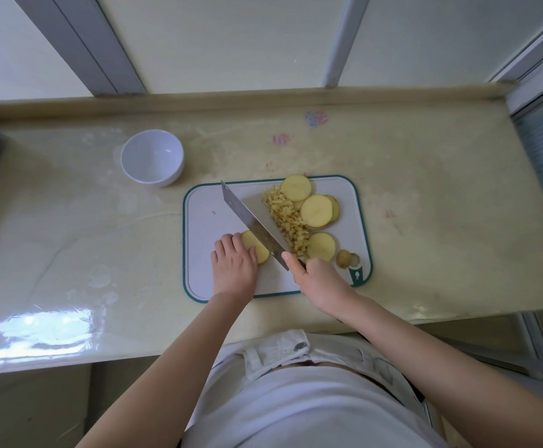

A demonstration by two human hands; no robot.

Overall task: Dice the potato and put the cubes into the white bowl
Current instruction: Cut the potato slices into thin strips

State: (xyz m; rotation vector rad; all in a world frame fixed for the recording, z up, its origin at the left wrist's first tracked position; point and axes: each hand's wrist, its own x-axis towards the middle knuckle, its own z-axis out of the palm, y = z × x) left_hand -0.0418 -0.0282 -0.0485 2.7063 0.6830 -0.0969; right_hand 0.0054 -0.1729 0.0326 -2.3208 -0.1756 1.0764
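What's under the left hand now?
The left hand holds down a potato slice on the cutting board, knife blade at its right side. The part beneath the fingers is hidden.

We see through one wide-angle head camera, close above, tilted forward and down: left hand [234,266] and right hand [320,282] mid-frame, window wall [231,43] beyond their fingertips [228,241].
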